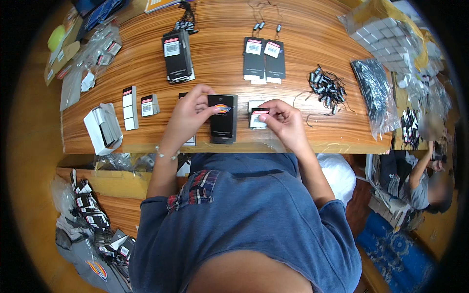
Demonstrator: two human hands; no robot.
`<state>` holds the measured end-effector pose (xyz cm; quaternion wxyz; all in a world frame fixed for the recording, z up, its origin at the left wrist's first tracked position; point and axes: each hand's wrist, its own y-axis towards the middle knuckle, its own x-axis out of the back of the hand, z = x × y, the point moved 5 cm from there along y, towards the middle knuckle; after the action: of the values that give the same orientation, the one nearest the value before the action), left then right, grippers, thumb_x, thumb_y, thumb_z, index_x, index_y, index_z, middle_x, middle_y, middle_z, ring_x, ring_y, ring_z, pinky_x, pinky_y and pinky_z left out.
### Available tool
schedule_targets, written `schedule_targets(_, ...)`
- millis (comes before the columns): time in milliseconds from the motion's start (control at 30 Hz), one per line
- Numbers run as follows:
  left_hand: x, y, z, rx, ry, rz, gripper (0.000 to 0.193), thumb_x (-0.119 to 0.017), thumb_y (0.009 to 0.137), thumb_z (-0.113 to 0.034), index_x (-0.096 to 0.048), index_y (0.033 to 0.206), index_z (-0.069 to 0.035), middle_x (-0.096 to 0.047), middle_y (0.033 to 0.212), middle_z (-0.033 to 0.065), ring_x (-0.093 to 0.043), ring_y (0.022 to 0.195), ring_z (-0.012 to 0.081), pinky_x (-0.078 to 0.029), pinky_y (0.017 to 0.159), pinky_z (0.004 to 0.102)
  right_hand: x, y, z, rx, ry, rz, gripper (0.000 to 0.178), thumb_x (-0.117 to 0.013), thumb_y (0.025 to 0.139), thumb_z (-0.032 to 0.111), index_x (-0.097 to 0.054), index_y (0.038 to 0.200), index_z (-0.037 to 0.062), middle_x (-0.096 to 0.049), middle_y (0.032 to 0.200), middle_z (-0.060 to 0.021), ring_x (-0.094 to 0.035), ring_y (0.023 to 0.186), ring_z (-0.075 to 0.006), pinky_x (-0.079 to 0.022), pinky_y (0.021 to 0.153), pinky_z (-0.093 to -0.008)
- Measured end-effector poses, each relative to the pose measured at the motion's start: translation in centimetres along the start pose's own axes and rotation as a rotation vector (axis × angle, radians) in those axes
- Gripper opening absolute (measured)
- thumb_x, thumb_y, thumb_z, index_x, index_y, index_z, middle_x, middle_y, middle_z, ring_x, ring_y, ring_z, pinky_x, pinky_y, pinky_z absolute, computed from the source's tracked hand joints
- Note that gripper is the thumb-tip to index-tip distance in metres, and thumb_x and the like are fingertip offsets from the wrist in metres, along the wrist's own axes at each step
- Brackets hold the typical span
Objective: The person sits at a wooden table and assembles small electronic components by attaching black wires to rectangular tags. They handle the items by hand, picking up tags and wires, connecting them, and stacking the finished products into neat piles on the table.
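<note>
Head: cards (107, 128) in white box (93, 128)

A workshop: the wood-grain surface (220, 53) carries stacked black tags (177, 59), heaped black cords (326, 90) and bagged white packets (383, 36); at the blurred right rim, another person (420, 194) is apparently working.

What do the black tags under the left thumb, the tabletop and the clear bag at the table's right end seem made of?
Black tags: probably coated card, smooth and dark, with crisp, straight edges.
Tabletop: wood or wood-look laminate, fairly glossy; striped grain and a pale sheen show.
Clear bag: likely thin plastic film, see-through, wrinkled and shiny.
</note>
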<state>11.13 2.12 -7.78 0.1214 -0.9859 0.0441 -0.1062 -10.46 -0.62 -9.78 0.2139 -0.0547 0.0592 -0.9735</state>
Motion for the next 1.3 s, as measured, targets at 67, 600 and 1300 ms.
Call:
schedule_targets(67, -0.4, -0.7, -0.4, 0.046, -0.295, -0.017, 0.032, -0.06, 0.079, 0.003, -0.046, 0.108, 0.0, -0.061, 0.084, 0.0068, -0.057, 0.076, 0.0073, -0.045, 0.061, 0.0177, -0.8, -0.6, 1.4, 0.061, -0.042, 0.08, 0.022, -0.065, 0.076, 0.0, -0.059, 0.097, 0.0005, -0.053, 0.066, 0.0029, -0.047, 0.061, -0.0027, -0.04, 0.058, -0.0189)
schedule_targets(600, -5.5, -2.9, -2.2, -0.178, -0.321, -0.018, 0.034, -0.057, 0.08, 0.005, -0.051, 0.113, 0.003, -0.06, 0.101, 0.0104, -0.058, 0.087, 0.0109, -0.047, 0.079, 0.0215, 10.2, -4.0, 1.1, 0.279, -0.51, -0.468, 0.018, -0.058, 0.082, 0.01, -0.06, 0.098, 0.0034, -0.063, 0.087, -0.0069, -0.058, 0.075, -0.0139, -0.045, 0.067, -0.0269)
schedule_targets(1300, -10.8, -1.1, -4.9, -0.28, -0.214, 0.308, 0.014, -0.057, 0.083, -0.002, -0.053, 0.096, 0.001, -0.061, 0.101, 0.0086, -0.057, 0.089, 0.0113, -0.045, 0.079, 0.0239, 12.3, -4.9, 2.4, 0.312, 0.51, -0.499, 0.024, -0.056, 0.081, 0.003, -0.055, 0.105, 0.0006, -0.058, 0.081, -0.0036, -0.057, 0.074, -0.0128, -0.045, 0.071, -0.0244)
